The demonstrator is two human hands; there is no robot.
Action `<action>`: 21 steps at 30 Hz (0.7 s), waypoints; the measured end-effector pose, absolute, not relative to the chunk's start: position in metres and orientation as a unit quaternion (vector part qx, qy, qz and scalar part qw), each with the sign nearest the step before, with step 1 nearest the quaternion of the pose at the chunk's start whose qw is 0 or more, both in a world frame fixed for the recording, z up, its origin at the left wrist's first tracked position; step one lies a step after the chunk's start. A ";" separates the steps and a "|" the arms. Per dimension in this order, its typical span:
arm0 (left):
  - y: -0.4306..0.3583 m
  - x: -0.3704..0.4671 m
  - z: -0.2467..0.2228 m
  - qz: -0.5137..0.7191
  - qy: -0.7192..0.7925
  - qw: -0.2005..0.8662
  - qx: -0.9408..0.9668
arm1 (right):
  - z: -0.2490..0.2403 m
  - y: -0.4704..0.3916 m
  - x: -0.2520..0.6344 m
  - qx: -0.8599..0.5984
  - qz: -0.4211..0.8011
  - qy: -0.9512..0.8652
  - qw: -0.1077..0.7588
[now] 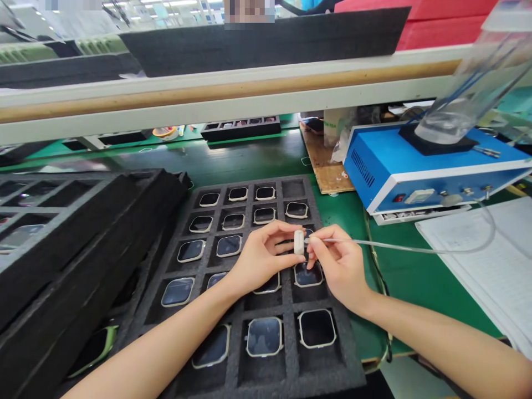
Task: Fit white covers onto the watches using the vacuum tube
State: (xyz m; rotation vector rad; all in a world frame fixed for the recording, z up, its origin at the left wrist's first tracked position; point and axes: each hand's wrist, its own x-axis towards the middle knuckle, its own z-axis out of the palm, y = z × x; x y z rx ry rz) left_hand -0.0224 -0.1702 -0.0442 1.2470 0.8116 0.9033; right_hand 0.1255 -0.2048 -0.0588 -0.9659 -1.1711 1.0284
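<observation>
We hold a small pale watch case point(299, 242) between the thumb and fingers of our left hand point(264, 252), edge-on, above a black foam tray point(291, 360) of watch cases, near the clock's centre. Our right hand point(343, 266) pinches the end of a clear tube point(394, 245) at the case's three o'clock side; we cannot tell whether its tip touches. From there the tube runs toward three o'clock, then curves up to a blue box point(382, 158) at two. Stacked foam trays point(95, 244) lie at nine, printed sheets point(486, 244) at three.
</observation>
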 end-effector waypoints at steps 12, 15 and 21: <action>-0.166 -0.022 -0.044 0.397 0.369 0.637 0.548 | -0.062 -0.202 0.122 -0.411 0.475 -0.484 0.610; -0.165 -0.022 -0.044 0.394 0.373 0.635 0.549 | -0.064 -0.201 0.121 -0.409 0.481 -0.478 0.611; -0.164 -0.023 -0.047 0.401 0.365 0.622 0.564 | -0.064 -0.200 0.121 -0.405 0.491 -0.474 0.608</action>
